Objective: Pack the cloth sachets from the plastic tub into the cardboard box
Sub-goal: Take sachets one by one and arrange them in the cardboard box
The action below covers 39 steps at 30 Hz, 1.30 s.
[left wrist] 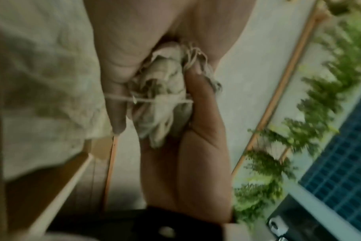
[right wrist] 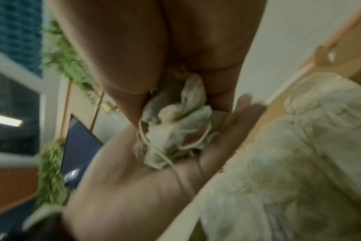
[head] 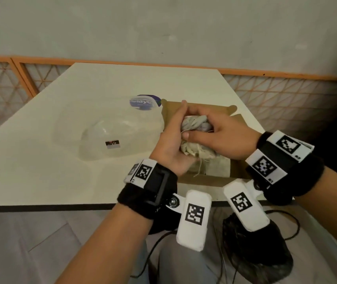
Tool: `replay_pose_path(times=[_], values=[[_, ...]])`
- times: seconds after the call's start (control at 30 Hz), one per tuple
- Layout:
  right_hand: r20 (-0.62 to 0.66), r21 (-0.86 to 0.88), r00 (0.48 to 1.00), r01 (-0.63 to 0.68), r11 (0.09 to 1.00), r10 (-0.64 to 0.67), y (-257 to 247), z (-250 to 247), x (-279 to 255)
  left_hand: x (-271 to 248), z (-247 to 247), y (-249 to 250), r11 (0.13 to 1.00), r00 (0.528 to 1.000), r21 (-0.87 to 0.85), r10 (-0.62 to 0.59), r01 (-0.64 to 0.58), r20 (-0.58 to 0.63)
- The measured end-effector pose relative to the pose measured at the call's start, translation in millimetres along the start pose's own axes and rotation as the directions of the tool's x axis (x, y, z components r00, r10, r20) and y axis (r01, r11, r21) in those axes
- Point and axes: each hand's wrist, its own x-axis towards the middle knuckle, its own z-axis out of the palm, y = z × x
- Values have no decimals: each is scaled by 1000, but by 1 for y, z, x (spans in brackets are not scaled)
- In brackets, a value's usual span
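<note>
A bunch of crumpled off-white cloth sachets (head: 195, 125) with loose drawstrings hangs above the open cardboard box (head: 202, 179). My right hand (head: 214, 128) comes from the right with fingers and thumb curled round the bunch (right wrist: 175, 130). My left hand (head: 173, 138) stands against its left side, palm (right wrist: 134, 187) under it with fingers mostly straight. The left wrist view shows the sachets (left wrist: 165, 97) wedged between both hands. More cloth sachets (head: 214, 167) lie inside the box. The clear plastic tub (head: 112, 132) sits left of the box; its contents are hard to make out.
The tub's lid with a blue label (head: 145, 102) lies behind the tub. The box's back flap (head: 228, 109) stands up. The white table (head: 40, 171) ends near my body. An orange mesh fence (head: 286, 95) runs behind and beside the table.
</note>
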Motion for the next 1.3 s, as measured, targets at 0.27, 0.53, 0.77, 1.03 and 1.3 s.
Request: replay_pose_path(times=[0.27,0.53,0.77,1.03,1.3], values=[[-53,-596,998,-66,800,43,18,13,-10,2,-14,-24,989,998,-138,-50,55,35],[-111,162,993,-29,986,47,30,-4,-35,16,-41,-29,979,993,-179,-79,93,86],[-395,613,850,-37,789,347,66,-19,-54,21,-31,-13,998,991,61,5,-13,130],[-340,683,863,-46,729,373,63,-16,-48,39,-26,-13,871,990,472,140,-133,21],[-363,649,839,-85,756,405,69,2,-33,40,-30,-13,921,996,385,86,-65,-36]])
